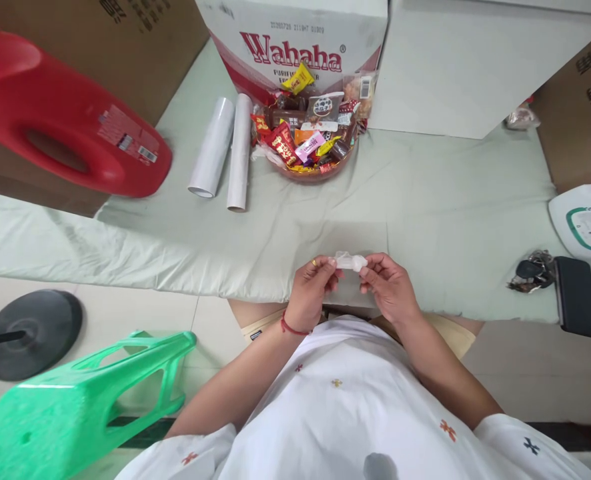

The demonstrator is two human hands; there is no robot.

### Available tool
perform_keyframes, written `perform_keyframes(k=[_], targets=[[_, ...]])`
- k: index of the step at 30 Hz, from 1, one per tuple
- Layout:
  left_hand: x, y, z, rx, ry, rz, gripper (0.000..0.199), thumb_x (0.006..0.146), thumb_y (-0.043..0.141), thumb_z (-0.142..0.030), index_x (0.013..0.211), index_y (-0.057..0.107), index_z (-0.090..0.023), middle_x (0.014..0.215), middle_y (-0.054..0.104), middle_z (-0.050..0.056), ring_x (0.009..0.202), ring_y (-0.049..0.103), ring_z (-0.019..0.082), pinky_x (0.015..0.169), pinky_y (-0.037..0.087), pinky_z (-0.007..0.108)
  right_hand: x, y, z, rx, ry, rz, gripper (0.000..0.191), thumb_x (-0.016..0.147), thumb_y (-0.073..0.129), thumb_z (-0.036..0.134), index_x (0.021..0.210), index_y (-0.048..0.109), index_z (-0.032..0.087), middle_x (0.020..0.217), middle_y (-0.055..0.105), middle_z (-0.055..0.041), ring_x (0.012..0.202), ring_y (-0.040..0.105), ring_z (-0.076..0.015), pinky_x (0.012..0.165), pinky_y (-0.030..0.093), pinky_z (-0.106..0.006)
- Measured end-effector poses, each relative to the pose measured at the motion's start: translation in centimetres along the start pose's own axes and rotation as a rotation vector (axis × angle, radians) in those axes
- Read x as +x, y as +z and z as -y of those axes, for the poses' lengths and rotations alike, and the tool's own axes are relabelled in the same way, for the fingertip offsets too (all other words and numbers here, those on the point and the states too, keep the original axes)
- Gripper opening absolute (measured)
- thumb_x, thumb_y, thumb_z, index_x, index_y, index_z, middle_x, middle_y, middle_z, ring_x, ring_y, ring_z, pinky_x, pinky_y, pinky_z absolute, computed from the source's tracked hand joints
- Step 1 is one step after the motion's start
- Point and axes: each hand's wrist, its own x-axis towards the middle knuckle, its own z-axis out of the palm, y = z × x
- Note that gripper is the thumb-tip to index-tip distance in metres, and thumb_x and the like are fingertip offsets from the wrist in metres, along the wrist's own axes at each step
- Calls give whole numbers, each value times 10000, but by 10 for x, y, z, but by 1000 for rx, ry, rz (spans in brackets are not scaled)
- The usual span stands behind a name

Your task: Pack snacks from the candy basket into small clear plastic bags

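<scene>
A small whitish piece in clear wrapping [348, 261] is stretched between my two hands, just above the table's front edge. It looks like a wrapped candy, though its kind is too small to be sure of. My left hand [315, 283], with a ring and a red cord at the wrist, pinches the left end. The right end sits between the thumb and fingers of my right hand [388, 283]. Fingertips hide both ends of the wrapping. Farther back, a brown see-through bowl [310, 175] is heaped with colourful wrapped candies and snack packets [305, 137].
Two white rolls [220, 153] lie left of the bowl, near a large red jug [75, 127]. Boxes [300, 40] line the back. Keys [531, 272], a black phone [576, 297] and a white bottle [588, 217] are at right. A green stool [75, 393] stands lower left.
</scene>
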Motion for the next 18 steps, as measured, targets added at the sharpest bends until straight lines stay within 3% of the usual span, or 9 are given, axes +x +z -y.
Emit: perform_keyframes(k=[3, 7, 10, 13, 15, 18], targets=[[3, 1, 2, -175, -146, 12, 420, 762, 797, -552, 831, 600, -189, 776, 665, 9, 561, 523, 79, 469, 326, 201, 1, -2, 0, 69, 73, 17, 372, 688, 919, 450, 882, 695, 225, 748, 615, 30, 611, 527, -99, 507, 463, -226], [1, 2, 2, -167, -74, 13, 557, 748, 820, -590, 1124, 632, -225, 1023, 684, 29, 764, 643, 132, 489, 432, 199, -1, -4, -4, 7, -14, 28, 289, 752, 890, 421, 882, 710, 236, 772, 631, 33, 595, 536, -88, 527, 469, -227], [4, 1, 3, -85, -61, 31, 465, 717, 864, -527, 964, 667, -186, 842, 674, 11, 725, 608, 121, 560, 474, 208, -1, -5, -5, -24, -30, 82, 270, 782, 870, 429, 891, 710, 240, 790, 640, 24, 605, 542, -97, 555, 498, -245], [9, -2, 3, -92, -14, -50, 403, 753, 825, -529, 829, 630, -184, 682, 627, -20, 593, 526, 89, 534, 411, 210, -1, -8, -5, 57, 41, 62, 331, 783, 856, 496, 891, 682, 235, 794, 621, 12, 639, 532, -106, 553, 494, -233], [9, -3, 3, -55, 36, -92, 373, 786, 793, -526, 848, 631, -196, 663, 623, -29, 573, 509, 92, 529, 381, 220, -2, -11, -4, 48, 11, 6, 377, 828, 789, 581, 944, 671, 243, 925, 651, -25, 743, 572, -130, 602, 531, -244], [4, -3, 3, 124, 122, -94, 302, 846, 750, -482, 822, 645, -200, 654, 607, -36, 579, 485, 93, 562, 374, 236, -6, -9, -2, -128, -158, -3, 513, 814, 788, 616, 1186, 640, 295, 1284, 621, -78, 1015, 611, -200, 756, 602, -318]])
